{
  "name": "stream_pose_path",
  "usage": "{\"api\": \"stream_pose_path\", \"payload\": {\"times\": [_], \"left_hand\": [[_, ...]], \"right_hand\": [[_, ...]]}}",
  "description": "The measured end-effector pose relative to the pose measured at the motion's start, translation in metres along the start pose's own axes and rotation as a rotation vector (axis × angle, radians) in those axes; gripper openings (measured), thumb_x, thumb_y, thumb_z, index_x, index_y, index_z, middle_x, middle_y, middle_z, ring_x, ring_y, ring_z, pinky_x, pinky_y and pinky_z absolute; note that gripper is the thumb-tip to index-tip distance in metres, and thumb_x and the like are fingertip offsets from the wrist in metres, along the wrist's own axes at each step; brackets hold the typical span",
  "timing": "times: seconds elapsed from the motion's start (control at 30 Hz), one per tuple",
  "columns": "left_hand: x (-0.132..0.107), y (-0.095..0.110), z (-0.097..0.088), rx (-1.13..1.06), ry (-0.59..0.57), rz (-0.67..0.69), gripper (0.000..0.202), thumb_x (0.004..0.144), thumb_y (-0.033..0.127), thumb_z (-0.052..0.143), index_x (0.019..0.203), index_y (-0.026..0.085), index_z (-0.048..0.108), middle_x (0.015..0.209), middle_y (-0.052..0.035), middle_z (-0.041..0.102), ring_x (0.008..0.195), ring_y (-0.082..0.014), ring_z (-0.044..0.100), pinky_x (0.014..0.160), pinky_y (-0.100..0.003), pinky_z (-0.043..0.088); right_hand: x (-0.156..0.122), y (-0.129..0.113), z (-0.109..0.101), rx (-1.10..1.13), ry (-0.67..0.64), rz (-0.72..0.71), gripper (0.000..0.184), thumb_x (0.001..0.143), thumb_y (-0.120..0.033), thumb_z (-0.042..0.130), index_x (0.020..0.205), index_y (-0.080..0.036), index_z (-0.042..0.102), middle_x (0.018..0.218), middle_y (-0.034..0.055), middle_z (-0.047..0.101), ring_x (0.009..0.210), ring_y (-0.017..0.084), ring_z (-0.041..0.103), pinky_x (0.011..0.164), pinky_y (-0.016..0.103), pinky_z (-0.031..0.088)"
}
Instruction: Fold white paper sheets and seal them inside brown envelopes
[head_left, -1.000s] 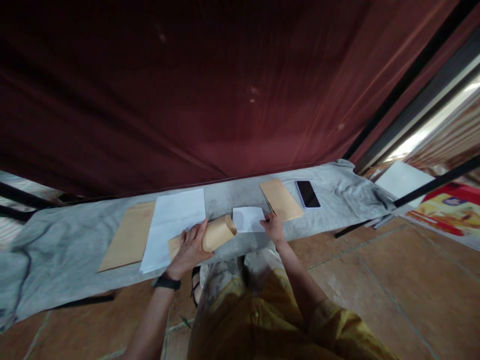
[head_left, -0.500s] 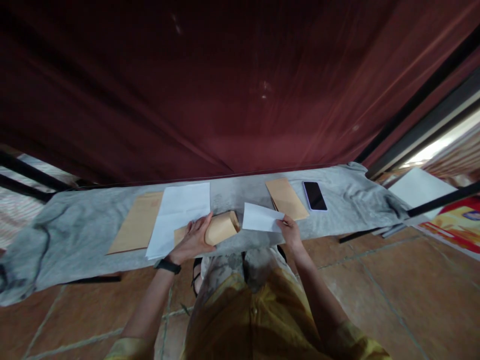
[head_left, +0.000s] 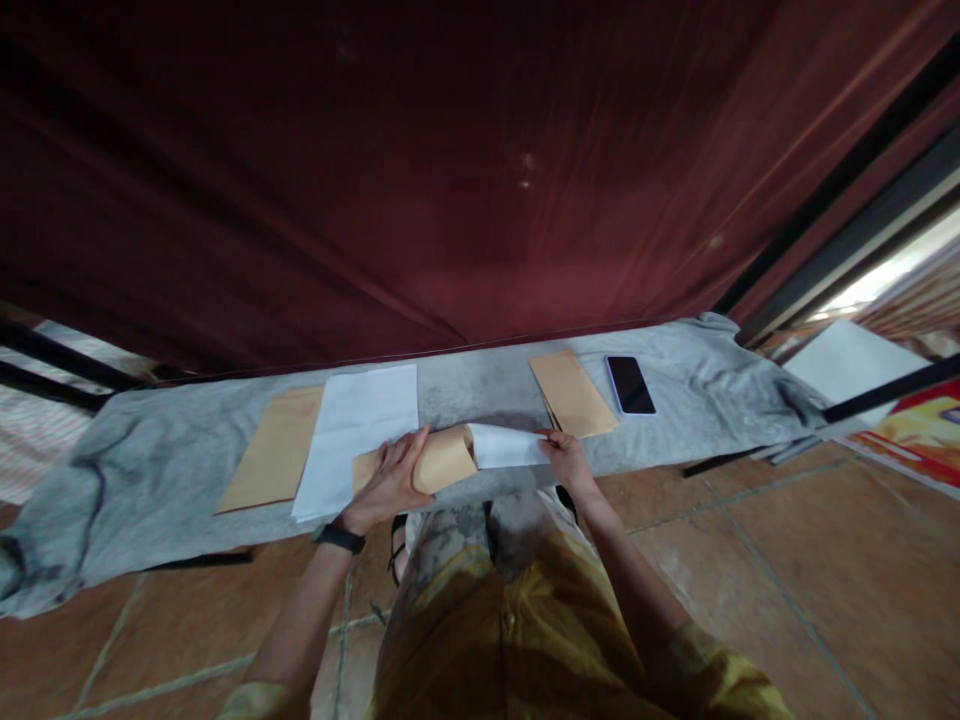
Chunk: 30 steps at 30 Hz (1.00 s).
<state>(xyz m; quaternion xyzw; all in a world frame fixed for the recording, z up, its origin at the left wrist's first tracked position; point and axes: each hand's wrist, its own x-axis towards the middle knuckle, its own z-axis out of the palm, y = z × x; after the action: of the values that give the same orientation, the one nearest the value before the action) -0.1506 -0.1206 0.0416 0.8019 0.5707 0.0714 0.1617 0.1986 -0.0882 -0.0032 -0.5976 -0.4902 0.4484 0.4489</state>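
My left hand (head_left: pixel 391 480) is closed around a brown envelope (head_left: pixel 442 461) and holds its mouth bulged open on the grey cloth-covered bench (head_left: pixel 487 390). My right hand (head_left: pixel 566 460) pinches the right edge of a folded white paper (head_left: pixel 504 446), whose left end sits at or just inside the envelope's mouth. A black band is on my left wrist.
On the bench lie a large brown envelope (head_left: pixel 274 460) at the left, white sheets (head_left: pixel 358 430) beside it, a stack of small brown envelopes (head_left: pixel 571 392) and a black phone (head_left: pixel 630 385) at the right. A dark red curtain hangs behind. White board (head_left: pixel 844 365) lies far right.
My right hand lifted the folded white paper off the cloth and moved it left, up to the open mouth of the envelope. My left hand stayed on the envelope.
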Motion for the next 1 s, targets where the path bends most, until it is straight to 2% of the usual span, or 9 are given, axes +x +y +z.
{"api": "stream_pose_path", "payload": {"times": [0.17, 0.37, 0.5, 0.7, 0.8, 0.87, 0.93, 1.0], "left_hand": [[-0.001, 0.003, 0.000, 0.030, 0.011, 0.016, 0.124, 0.065, 0.036, 0.078, 0.161, 0.028, 0.000, 0.153, -0.0153, 0.040, 0.143, -0.0376, 0.037, 0.121, -0.059, 0.014], [-0.002, 0.006, -0.001, 0.051, 0.026, 0.021, 0.122, 0.067, 0.035, 0.077, 0.161, 0.029, 0.000, 0.152, -0.0147, 0.042, 0.142, -0.0387, 0.038, 0.120, -0.061, 0.016], [-0.003, 0.009, -0.004, 0.065, 0.037, 0.031, 0.121, 0.067, 0.035, 0.077, 0.161, 0.029, 0.001, 0.152, -0.0151, 0.042, 0.143, -0.0389, 0.037, 0.120, -0.062, 0.015], [0.002, 0.013, -0.002, 0.051, 0.018, 0.043, 0.122, 0.066, 0.038, 0.079, 0.161, 0.026, 0.002, 0.153, -0.0172, 0.039, 0.144, -0.0390, 0.035, 0.120, -0.062, 0.015], [0.006, 0.016, 0.000, 0.049, 0.016, 0.060, 0.123, 0.066, 0.039, 0.079, 0.162, 0.026, 0.004, 0.153, -0.0164, 0.040, 0.144, -0.0391, 0.035, 0.121, -0.062, 0.015], [0.009, 0.019, 0.001, 0.056, 0.006, 0.074, 0.123, 0.066, 0.039, 0.080, 0.161, 0.026, 0.004, 0.153, -0.0161, 0.040, 0.144, -0.0393, 0.035, 0.121, -0.061, 0.014], [0.012, 0.023, 0.002, 0.064, -0.005, 0.085, 0.123, 0.065, 0.039, 0.080, 0.161, 0.026, 0.004, 0.154, -0.0166, 0.038, 0.145, -0.0396, 0.034, 0.121, -0.061, 0.012], [0.014, 0.026, 0.003, 0.067, -0.018, 0.098, 0.123, 0.065, 0.038, 0.080, 0.161, 0.026, 0.004, 0.156, -0.0177, 0.036, 0.146, -0.0401, 0.033, 0.121, -0.061, 0.012]], "right_hand": [[0.007, -0.015, -0.006, -0.151, -0.129, -0.060, 0.027, 0.073, -0.018, 0.053, 0.084, -0.021, 0.078, 0.083, 0.0023, 0.076, 0.079, 0.019, 0.067, 0.073, 0.029, 0.052], [0.010, -0.024, -0.003, -0.305, -0.212, -0.070, 0.021, 0.076, -0.016, 0.052, 0.061, -0.019, 0.067, 0.056, -0.0027, 0.060, 0.057, 0.014, 0.055, 0.057, 0.023, 0.042], [0.009, -0.025, 0.001, -0.319, -0.220, -0.080, 0.022, 0.078, -0.018, 0.053, 0.058, -0.019, 0.063, 0.055, -0.0035, 0.055, 0.057, 0.013, 0.053, 0.057, 0.023, 0.039], [0.005, -0.024, 0.010, -0.361, -0.188, -0.091, 0.022, 0.080, -0.019, 0.056, 0.059, -0.019, 0.063, 0.065, -0.0011, 0.062, 0.065, 0.014, 0.057, 0.062, 0.023, 0.040], [0.003, -0.024, 0.017, -0.371, -0.186, -0.089, 0.023, 0.080, -0.017, 0.057, 0.057, -0.019, 0.061, 0.064, -0.0012, 0.061, 0.064, 0.014, 0.057, 0.061, 0.023, 0.040], [0.000, -0.024, 0.022, -0.367, -0.184, -0.090, 0.018, 0.079, -0.016, 0.057, 0.063, -0.019, 0.065, 0.066, -0.0016, 0.063, 0.065, 0.014, 0.058, 0.062, 0.022, 0.041], [-0.002, -0.025, 0.029, -0.345, -0.166, -0.082, 0.013, 0.078, -0.014, 0.059, 0.080, -0.020, 0.070, 0.074, -0.0018, 0.068, 0.070, 0.015, 0.062, 0.065, 0.022, 0.045], [-0.006, -0.025, 0.037, -0.318, -0.148, -0.056, 0.027, 0.077, -0.013, 0.061, 0.099, -0.022, 0.071, 0.083, -0.0016, 0.073, 0.075, 0.016, 0.066, 0.068, 0.023, 0.048]]}}
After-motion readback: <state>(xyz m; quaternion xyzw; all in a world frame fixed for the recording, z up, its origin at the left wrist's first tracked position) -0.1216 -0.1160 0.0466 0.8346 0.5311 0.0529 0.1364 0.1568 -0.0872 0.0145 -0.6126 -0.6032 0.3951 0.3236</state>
